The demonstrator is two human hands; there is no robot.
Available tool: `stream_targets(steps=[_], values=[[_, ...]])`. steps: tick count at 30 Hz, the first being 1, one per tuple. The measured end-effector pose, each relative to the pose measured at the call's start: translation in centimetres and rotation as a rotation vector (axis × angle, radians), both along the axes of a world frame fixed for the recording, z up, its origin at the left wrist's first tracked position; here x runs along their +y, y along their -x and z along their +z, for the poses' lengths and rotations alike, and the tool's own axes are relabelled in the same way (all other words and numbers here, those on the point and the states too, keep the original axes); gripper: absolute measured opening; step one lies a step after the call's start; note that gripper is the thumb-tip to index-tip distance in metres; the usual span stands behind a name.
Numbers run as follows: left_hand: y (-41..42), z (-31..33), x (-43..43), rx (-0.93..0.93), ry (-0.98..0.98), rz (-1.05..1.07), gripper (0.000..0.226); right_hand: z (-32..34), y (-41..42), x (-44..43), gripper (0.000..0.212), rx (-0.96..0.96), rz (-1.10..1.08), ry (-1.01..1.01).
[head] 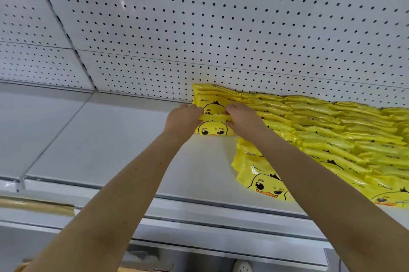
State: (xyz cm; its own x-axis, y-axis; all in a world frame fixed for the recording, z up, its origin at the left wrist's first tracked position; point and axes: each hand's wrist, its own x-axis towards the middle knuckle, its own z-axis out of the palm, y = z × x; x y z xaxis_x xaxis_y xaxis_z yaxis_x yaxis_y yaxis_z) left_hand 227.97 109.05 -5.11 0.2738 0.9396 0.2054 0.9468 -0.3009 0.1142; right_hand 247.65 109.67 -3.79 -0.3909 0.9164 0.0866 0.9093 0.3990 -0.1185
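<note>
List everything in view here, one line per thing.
Yellow plastic duck-print pack in hand: one, yellow, left end of the back row, gripped by both hands.
Other yellow plastic duck-print packs: many, too overlapped to count, yellow, rows on the shelf's right part.
White metal shelf: one, white, under the packs.
White perforated back panel: several sections, white with dark holes, behind the shelf.
Tan strip: one, tan, lower left, below the shelf edge.
White holed object: one, white, bottom edge, partly seen.
Left hand: one, grips the pack's left end.
Right hand: one, grips its right end.
</note>
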Motion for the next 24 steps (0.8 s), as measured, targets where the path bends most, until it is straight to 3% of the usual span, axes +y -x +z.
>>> stream_targets(steps=[6,15,21,24], values=[[-0.9,-0.2,3.3,0.042,-0.084,0.004,0.029,0.0,0.0,2.7,0.027,-0.054,-0.058,-0.024],[-1.1,-0.7,6.2,-0.007,-0.002,0.051,0.033,-0.8,1.1,4.7,0.026,-0.088,-0.148,-0.089],[-1.2,-2.1,3.7,0.044,-0.476,-0.053,0.038,-1.4,1.0,4.8,0.027,-0.118,-0.19,-0.087],[-1.2,-4.0,2.2,-0.109,-0.172,-0.14,0.023,-1.6,1.0,4.9,0.03,-0.098,-0.197,-0.087]])
